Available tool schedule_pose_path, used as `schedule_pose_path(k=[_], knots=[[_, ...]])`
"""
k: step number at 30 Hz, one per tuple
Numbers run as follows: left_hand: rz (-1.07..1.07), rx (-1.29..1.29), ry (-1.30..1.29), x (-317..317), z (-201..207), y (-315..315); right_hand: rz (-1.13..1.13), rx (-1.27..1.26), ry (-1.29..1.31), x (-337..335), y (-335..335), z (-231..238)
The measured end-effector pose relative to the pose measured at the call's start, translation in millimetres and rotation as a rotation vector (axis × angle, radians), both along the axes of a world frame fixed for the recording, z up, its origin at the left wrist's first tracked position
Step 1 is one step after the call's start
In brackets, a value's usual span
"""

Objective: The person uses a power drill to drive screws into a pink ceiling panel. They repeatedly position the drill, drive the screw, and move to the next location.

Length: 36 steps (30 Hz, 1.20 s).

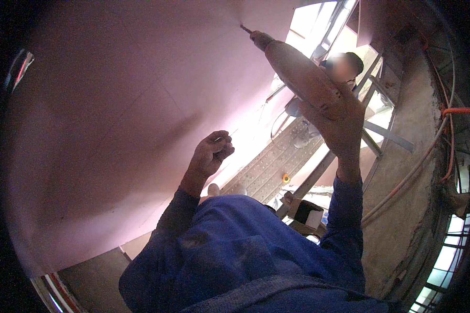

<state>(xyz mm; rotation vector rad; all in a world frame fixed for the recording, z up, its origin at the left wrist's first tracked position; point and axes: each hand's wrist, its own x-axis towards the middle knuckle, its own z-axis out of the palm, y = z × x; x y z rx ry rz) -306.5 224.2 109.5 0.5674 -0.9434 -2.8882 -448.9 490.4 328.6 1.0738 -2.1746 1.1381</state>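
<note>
My right hand (pixel 342 122) is wrapped round the rear of a dusty power drill (pixel 303 68), raised up and to the right. Its thin bit (pixel 246 28) points up and left, with the tip at a large pinkish wall board (pixel 125 104). Whether the tip presses into the board I cannot tell. My left hand (pixel 212 152) is closed in front of the board, lower and further left, away from the drill. A small pale glint shows between its fingers, too small to name.
Below lies a perforated metal plank (pixel 269 161) with a small yellow round item (pixel 286 178) on it. An open box (pixel 305 214) stands near my right forearm. Another person (pixel 344 68) is beyond the drill, beside metal bars (pixel 373 94). Cables (pixel 407 180) run along the rough wall at right.
</note>
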Motion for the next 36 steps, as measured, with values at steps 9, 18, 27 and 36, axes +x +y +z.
schedule_pose_path(k=[9, 18, 27, 36], knots=[[0.026, -0.133, -0.004, 18, -3, -12, 0.061, -0.254, -0.249, 10, 12, -35], [0.127, -0.4, 0.103, 27, 43, -21, 0.117, -0.541, -0.974, 70, 36, -125], [0.161, -0.585, 0.333, 11, 119, -20, 0.319, -0.498, -1.121, 109, 38, -124], [0.198, -0.773, 0.342, 25, 136, -26, 0.305, -0.415, -0.972, 116, 38, -126]])
